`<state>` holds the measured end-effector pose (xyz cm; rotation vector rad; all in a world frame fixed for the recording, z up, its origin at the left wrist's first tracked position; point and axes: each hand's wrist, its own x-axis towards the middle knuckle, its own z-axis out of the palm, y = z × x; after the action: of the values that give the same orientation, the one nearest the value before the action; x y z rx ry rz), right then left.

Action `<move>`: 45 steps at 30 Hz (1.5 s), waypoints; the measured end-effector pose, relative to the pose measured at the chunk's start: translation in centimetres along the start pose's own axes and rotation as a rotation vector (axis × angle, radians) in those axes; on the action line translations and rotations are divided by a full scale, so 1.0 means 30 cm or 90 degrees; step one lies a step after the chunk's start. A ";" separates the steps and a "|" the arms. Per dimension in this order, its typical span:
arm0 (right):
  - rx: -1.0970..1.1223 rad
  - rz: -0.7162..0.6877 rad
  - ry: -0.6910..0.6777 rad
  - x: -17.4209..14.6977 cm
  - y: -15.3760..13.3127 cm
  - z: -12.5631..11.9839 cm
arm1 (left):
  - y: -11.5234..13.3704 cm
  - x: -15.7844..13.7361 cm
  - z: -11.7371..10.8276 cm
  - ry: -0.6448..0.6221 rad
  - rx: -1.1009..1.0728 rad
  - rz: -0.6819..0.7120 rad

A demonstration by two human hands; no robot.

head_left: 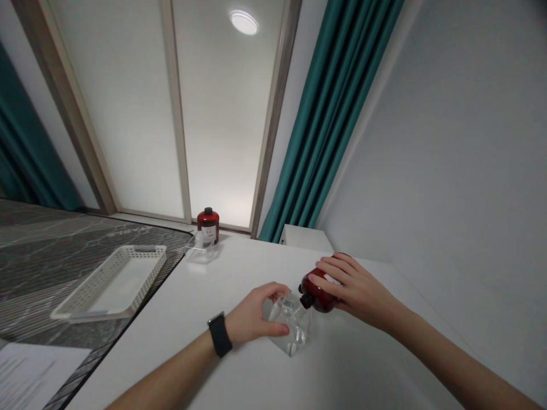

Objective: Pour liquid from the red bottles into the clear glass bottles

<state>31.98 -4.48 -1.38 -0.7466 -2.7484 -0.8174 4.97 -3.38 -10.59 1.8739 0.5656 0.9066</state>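
Observation:
My right hand (pixel 348 287) is wrapped around a red-brown bottle (pixel 318 295) with a black neck end, tipped over so that this end points down and left. That end is at the top of a clear, angular container (pixel 294 333) on the white table; whether they touch I cannot tell. My left hand (pixel 260 316), with a dark watch on its wrist, grips the clear container from the left, thumb in front and fingers behind. Any liquid passing between bottle and container is too unclear to make out.
A second red-brown bottle (pixel 208 225) with a black cap stands at the table's far left corner, behind a clear tray-like piece (pixel 200 254). Left of the white table (pixel 239 376) are a white perforated basket (pixel 141 296) and a printed sheet (pixel 38 373). A white cabinet (pixel 305 236) stands behind.

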 end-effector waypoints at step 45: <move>-0.020 -0.015 0.016 0.002 0.001 -0.006 | 0.006 -0.002 -0.002 0.003 0.042 -0.004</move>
<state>31.93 -4.53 -1.20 -0.7066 -2.7338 -0.8706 4.89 -3.47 -10.43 1.9289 0.6110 0.8975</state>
